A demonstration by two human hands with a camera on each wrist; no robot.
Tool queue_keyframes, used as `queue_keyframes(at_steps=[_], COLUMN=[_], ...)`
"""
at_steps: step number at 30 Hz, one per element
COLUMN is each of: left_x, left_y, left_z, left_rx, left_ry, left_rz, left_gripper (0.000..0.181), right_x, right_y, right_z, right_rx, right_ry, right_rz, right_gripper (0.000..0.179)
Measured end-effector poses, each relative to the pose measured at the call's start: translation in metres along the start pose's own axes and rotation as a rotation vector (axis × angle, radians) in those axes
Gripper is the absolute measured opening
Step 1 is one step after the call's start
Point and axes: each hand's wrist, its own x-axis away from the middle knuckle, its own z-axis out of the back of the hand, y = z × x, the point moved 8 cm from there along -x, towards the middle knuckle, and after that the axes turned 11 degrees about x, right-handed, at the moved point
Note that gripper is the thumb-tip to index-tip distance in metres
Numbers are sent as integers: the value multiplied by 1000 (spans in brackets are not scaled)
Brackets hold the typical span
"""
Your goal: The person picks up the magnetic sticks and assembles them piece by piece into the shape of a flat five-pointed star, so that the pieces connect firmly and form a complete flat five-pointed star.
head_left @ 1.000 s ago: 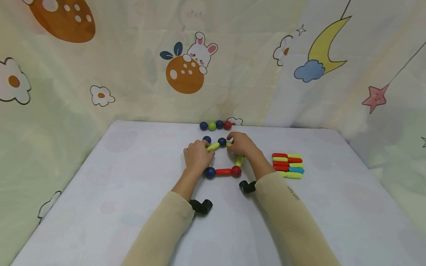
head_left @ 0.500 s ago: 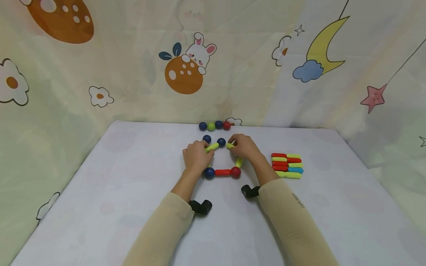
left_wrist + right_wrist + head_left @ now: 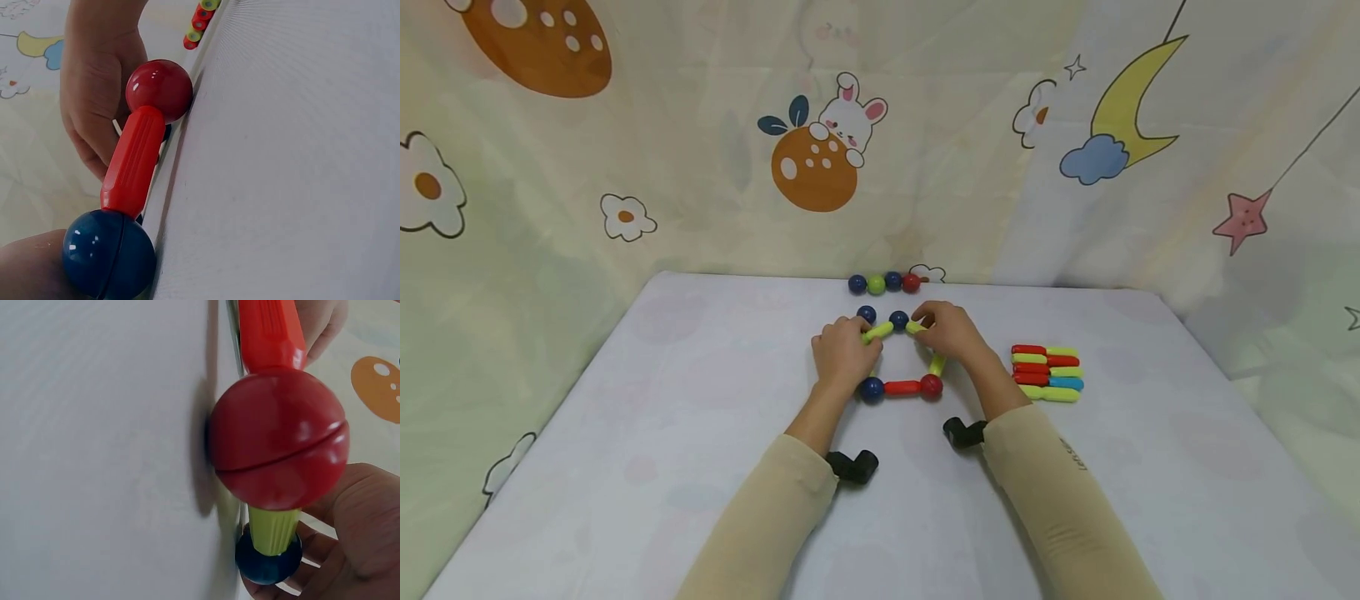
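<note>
A ring of magnetic rods and balls lies on the white table [image 3: 700, 467]. Its near side is a red rod [image 3: 902, 388] between a blue ball [image 3: 872, 389] and a red ball [image 3: 931, 387]. My left hand [image 3: 844, 354] holds the ring's left corner, a yellow-green magnetic rod [image 3: 880, 332] showing past its fingertips. Opposite, my right hand [image 3: 953, 333] pinches another yellow-green magnetic rod [image 3: 915, 327] whose end meets the far blue ball [image 3: 898, 320]. Below that hand a third yellow-green rod [image 3: 937, 364] runs to the red ball. The corners under both hands are hidden.
A loose blue ball [image 3: 867, 314] sits just behind the left hand. Farther back, blue, green [image 3: 876, 285] and red balls stand in a row at the table's edge. Several red, yellow-green and blue rods [image 3: 1047, 373] lie stacked side by side at right.
The right hand first drew slightly right, leaving a gap between its rod and the far blue ball; now it has moved back left and rod and ball meet. The left hand stays put.
</note>
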Motion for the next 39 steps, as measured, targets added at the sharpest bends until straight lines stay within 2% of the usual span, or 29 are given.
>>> queue_keyframes(at_steps=[7, 11, 15, 24, 27, 33, 39], left_x=[0, 1, 3, 13, 15, 20, 23], left_y=[0, 0, -1, -1, -2, -5, -5], left_z=[0, 1, 3, 9, 11, 14, 15], left_rx=[-1, 15, 24, -7, -16, -46, -39], left_ry=[-17, -38, -67, -93, -90, -82, -83], left_rz=[-3, -10, -25, -70, -73, -80, -86], left_gripper=[30, 31, 34, 32, 35, 44, 42], right_x=[13, 24, 33, 41, 40, 41, 45], right_y=[6, 13, 19, 23, 28, 41, 44], right_z=[4, 7, 8, 5, 2, -5, -5], right_rx=[29, 85, 92, 3, -91, -386, -537], right_ry=[-16, -10, 8, 16, 10, -30, -47], right_rz=[-33, -102, -156, -130, -116, -155, -143], right_gripper=[41, 43, 41, 41, 42, 48, 49])
